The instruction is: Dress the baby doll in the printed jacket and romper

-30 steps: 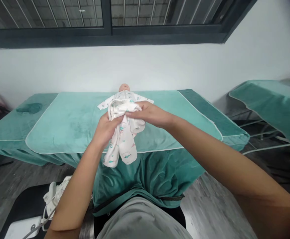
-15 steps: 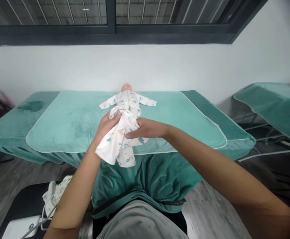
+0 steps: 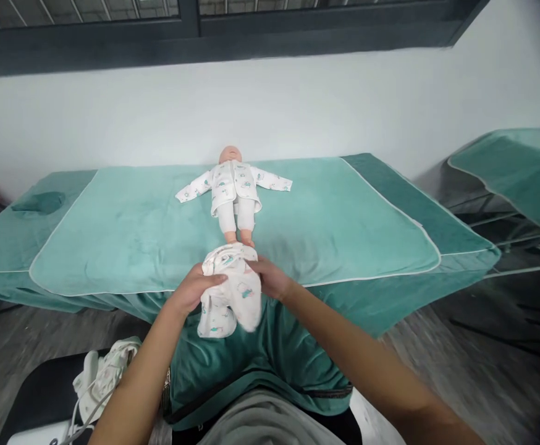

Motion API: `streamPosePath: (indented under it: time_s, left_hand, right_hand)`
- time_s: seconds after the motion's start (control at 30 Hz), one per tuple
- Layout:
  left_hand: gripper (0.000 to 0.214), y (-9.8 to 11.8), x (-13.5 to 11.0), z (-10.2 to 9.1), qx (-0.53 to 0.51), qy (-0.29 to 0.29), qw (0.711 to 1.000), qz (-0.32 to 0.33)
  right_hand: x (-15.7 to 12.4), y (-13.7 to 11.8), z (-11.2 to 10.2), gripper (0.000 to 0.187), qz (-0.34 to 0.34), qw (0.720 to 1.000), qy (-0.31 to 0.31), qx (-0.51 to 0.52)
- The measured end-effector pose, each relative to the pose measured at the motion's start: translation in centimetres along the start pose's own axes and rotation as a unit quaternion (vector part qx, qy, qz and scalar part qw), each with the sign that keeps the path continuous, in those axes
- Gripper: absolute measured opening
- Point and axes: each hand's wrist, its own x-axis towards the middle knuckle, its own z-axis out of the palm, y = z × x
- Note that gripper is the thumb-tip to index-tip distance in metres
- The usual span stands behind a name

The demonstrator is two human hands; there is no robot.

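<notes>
A pair of white patterned baby trousers [image 3: 244,290] is held between my hands at the near edge of the bed, its legs hanging down. My left hand [image 3: 198,287] grips the left side, thumb over the cloth. On the other side my right hand [image 3: 270,275] pinches the fabric, its fingers partly hidden by it. Just beyond lies a baby doll [image 3: 230,154] on its back, feet toward me, arms spread. It wears a patterned white jacket [image 3: 226,185] and white leggings [image 3: 245,213]. The doll's feet are close to the waistband; whether they touch it I cannot tell.
The doll lies on a green cloth-covered bed [image 3: 335,228] against a white wall below a dark window frame. At the lower left a black chair [image 3: 33,395] bears crumpled patterned cloth [image 3: 117,364] and a white device with cables. Another green-covered bed [image 3: 524,167] stands at right.
Both hands have brought the trousers down toward me, off the doll's legs, which now show. The trousers' shape has shifted, with both legs hanging. My view has tilted downward.
</notes>
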Motion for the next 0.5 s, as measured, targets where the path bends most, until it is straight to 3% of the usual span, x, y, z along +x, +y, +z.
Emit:
streamPosePath:
  time_s: [0.13, 0.2, 0.27, 0.37, 0.43, 0.5]
  left_hand:
    - [0.05, -0.7, 2.3, 0.1, 0.041, 0.092, 0.994, 0.029]
    - [0.045, -0.9, 3.7, 0.4, 0.121, 0.136, 0.982, 0.06]
    - [0.036, -0.6, 5.1, 1.1, 0.238, 0.169, 0.951, 0.099]
    - [0.026, 0.5, 7.2, 2.7, 0.456, 0.163, 0.865, 0.134]
    - [0.029, 1.4, 8.8, 3.9, 0.579, 0.163, 0.79, 0.124]
    - [0.03, 2.0, 10.3, 4.7, 0.641, 0.165, 0.743, 0.097]
  right_hand:
    - [0.5, 1.9, -3.3, 0.041, 0.043, 0.987, 0.014, -0.152]
    - [1.0, 1.9, -4.5, 0.036, -0.018, 0.967, 0.073, -0.244]
    - [1.6, 1.5, -5.5, 0.028, -0.097, 0.928, 0.172, -0.317]
    - [2.7, 1.2, -7.0, 0.02, -0.142, 0.876, 0.292, -0.357]
    - [3.6, 1.3, -7.9, 0.017, -0.141, 0.865, 0.323, -0.358]
    - [4.4, 1.5, -8.9, 0.016, -0.138, 0.857, 0.341, -0.36]
